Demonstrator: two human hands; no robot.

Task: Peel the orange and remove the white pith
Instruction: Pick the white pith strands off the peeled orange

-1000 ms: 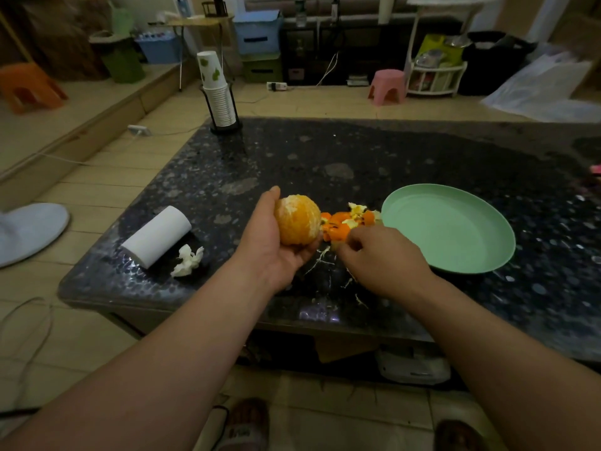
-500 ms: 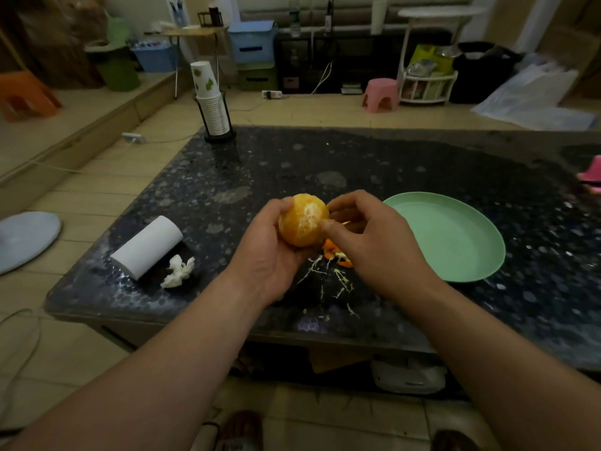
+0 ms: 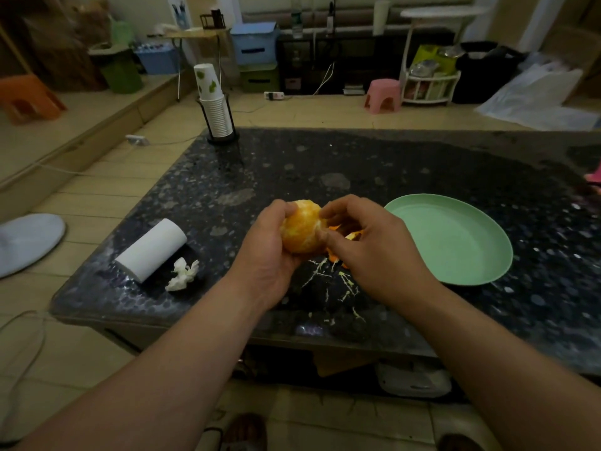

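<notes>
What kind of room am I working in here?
Probably a home living room: a low dark speckled table, a pink plastic stool on the floor, and a blue storage bin along the far wall.

The dark speckled stone tabletop (image 3: 374,164) is polished and glossy, with dull pale smears and glints along its near edge. On it, the round mint-green plastic plate (image 3: 455,242) has a smooth satin finish. Just left of the plate, the peeled orange (image 3: 300,231) looks matt and fibrous, streaked with whitish pith. Thin pale pith strands (image 3: 317,271) and waxy orange peel scraps (image 3: 334,256) lie beside the plate. Further left of the plate are a smooth white paper roll (image 3: 151,250) and a soft, matt crumpled white tissue (image 3: 182,275). Far behind the plate to its left, ribbed white paper cups (image 3: 216,115) stand in a black metal wire holder (image 3: 223,138).
</notes>
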